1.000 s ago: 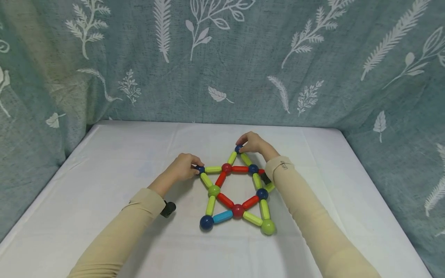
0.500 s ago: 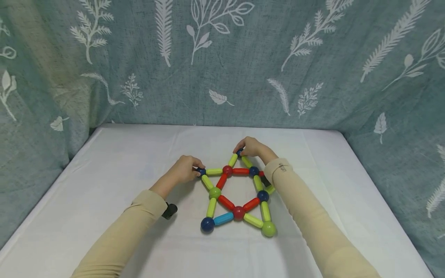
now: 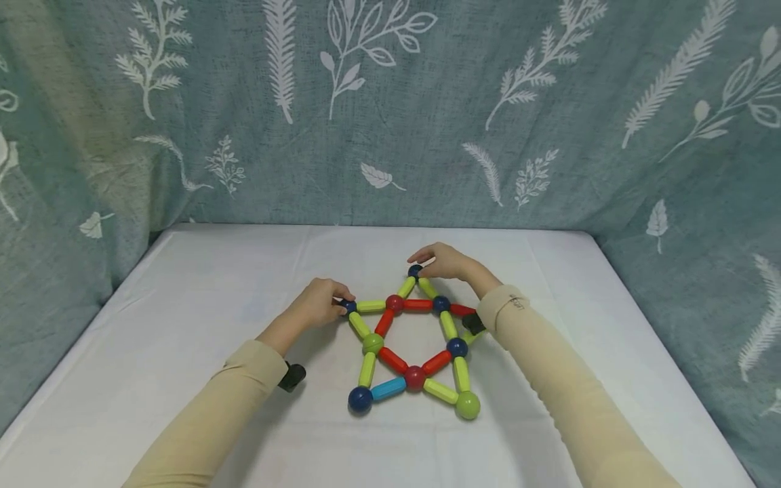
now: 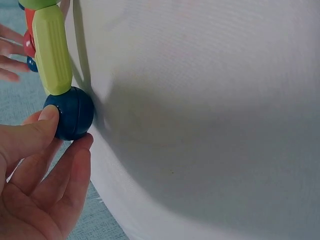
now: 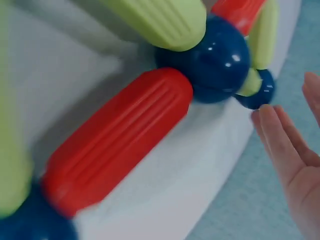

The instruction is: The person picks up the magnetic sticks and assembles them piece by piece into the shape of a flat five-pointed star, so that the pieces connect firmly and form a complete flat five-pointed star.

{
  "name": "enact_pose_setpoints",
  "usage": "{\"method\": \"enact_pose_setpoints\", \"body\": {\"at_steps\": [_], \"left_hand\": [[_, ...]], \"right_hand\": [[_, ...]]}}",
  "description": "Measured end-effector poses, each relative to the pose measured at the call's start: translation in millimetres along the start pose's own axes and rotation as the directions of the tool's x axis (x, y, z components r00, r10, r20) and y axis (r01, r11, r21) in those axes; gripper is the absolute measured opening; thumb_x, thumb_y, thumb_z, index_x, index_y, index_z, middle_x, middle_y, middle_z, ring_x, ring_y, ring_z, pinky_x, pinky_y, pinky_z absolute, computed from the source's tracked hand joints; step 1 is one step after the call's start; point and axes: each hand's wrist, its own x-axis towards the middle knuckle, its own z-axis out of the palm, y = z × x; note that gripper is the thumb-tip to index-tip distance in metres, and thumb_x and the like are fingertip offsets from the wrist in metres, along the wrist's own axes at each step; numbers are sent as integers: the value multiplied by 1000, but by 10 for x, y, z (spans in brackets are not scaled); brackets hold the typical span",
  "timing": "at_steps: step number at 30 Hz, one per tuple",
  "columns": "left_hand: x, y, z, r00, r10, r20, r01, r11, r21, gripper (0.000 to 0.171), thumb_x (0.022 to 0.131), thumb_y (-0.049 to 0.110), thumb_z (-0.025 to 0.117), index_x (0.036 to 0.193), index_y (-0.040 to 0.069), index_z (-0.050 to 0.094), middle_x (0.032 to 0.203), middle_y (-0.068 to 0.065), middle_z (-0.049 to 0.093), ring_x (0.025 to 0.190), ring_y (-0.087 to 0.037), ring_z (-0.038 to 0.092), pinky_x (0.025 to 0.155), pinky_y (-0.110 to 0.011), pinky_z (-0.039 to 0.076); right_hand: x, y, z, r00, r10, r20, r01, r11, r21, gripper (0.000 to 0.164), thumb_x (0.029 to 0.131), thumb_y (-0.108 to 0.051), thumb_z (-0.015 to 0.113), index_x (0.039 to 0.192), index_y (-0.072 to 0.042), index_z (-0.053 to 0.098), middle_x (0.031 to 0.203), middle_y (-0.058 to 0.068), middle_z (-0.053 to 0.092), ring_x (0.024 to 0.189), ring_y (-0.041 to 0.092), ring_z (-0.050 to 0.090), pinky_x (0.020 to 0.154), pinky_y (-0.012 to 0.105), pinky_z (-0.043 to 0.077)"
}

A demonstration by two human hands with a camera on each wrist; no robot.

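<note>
A star-shaped frame of magnetic sticks and balls lies on the white table. Its left point is a dark blue ball (image 3: pixel 348 306), which my left hand (image 3: pixel 314 301) pinches between thumb and fingers; the left wrist view shows the thumb on this ball (image 4: pixel 75 115) and a lime stick (image 4: pixel 52 52) joined above it. At the far point sits another dark blue ball (image 3: pixel 415 271). My right hand (image 3: pixel 448 263) is beside it with fingers spread, the fingertips right at the ball (image 5: pixel 262 94) in the right wrist view. Red sticks (image 3: pixel 392 360) form most of the inner ring.
The near points are a dark blue ball (image 3: pixel 360 400) and a lime ball (image 3: pixel 468 405), with a light blue stick (image 3: pixel 388 388) between the blue one and a red ball (image 3: pixel 415 378). My right sleeve (image 3: pixel 543 366) covers the frame's right point. A leaf-patterned curtain (image 3: pixel 378 135) hangs behind the table (image 3: pixel 201 285).
My right hand has loosened its grip on the far ball, spreading its fingers and shifting slightly right. The left hand keeps its pinch on the left ball. The head view has shifted slightly.
</note>
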Motion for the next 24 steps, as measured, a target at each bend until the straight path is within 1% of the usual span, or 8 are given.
{"method": "enact_pose_setpoints", "body": {"at_steps": [4, 7, 10, 13, 15, 18, 21, 24], "left_hand": [[2, -15, 16, 1000, -15, 5, 15, 1000, -9, 23, 83, -3, 62, 106, -1, 66, 112, -17, 62, 101, -30, 59, 83, -37, 49], [7, -7, 21, 1000, -28, 6, 28, 999, -17, 24, 84, -3, 61, 107, 0, 66, 114, -18, 60, 100, -30, 59, 80, -36, 50], [1, 16, 21, 999, -30, 13, 30, 999, -27, 23, 84, -2, 60, 107, 0, 65, 114, -17, 60, 100, -30, 59, 77, -34, 51], [-23, 22, 16, 1000, -11, 6, 12, 1000, -14, 23, 84, 1, 60, 107, 0, 65, 112, -18, 61, 97, -29, 60, 77, -35, 51], [-37, 16, 16, 1000, 3, 0, -3, 1000, 3, 23, 84, 2, 61, 107, 0, 64, 113, -18, 61, 96, -29, 60, 78, -36, 50], [-44, 7, 22, 1000, 22, -13, -21, 999, 27, 23, 83, 1, 63, 106, 1, 64, 113, -18, 60, 99, -29, 58, 84, -40, 48], [-29, 11, 36, 999, 27, -23, -26, 999, 32, 21, 82, -1, 64, 103, 1, 64, 110, -17, 61, 103, -30, 56, 87, -41, 46], [-10, 17, 52, 1000, 15, -25, -14, 1000, 18, 20, 82, -2, 64, 102, 1, 65, 110, -17, 62, 104, -30, 55, 88, -41, 45]], "right_hand": [[-315, 49, -62, 997, -69, -26, 71, 995, 67, 38, 88, -6, 59, 124, 3, 53, 128, 20, 49, 116, 33, 49, 90, 36, 45], [-578, 173, -101, 993, -119, -24, 120, 988, 92, 39, 87, -6, 59, 123, 6, 52, 126, 23, 50, 113, 35, 50, 90, 38, 45], [-851, 363, -110, 992, -122, -29, 123, 990, 74, 39, 87, -6, 60, 122, 7, 52, 123, 25, 51, 113, 38, 50, 90, 41, 44], [-1067, 573, -85, 995, -78, -63, 79, 997, 17, 37, 86, -7, 62, 120, 5, 55, 121, 23, 54, 111, 39, 51, 89, 43, 45], [-1152, 703, -50, 996, -47, -82, 47, 999, -8, 36, 85, -9, 63, 118, 3, 57, 120, 21, 55, 108, 37, 53, 85, 43, 47], [-1195, 833, 11, 995, -36, -98, 37, 999, 10, 34, 84, -11, 65, 115, 2, 60, 117, 20, 57, 101, 35, 57, 78, 38, 50], [-1197, 883, 56, 993, -37, -116, 41, 999, 29, 32, 83, -10, 66, 113, 2, 62, 115, 20, 59, 97, 34, 58, 73, 35, 52], [-1197, 890, 79, 990, -29, -137, 34, 999, 29, 31, 83, -8, 66, 112, 1, 62, 114, 20, 59, 96, 33, 58, 72, 35, 51]]}}
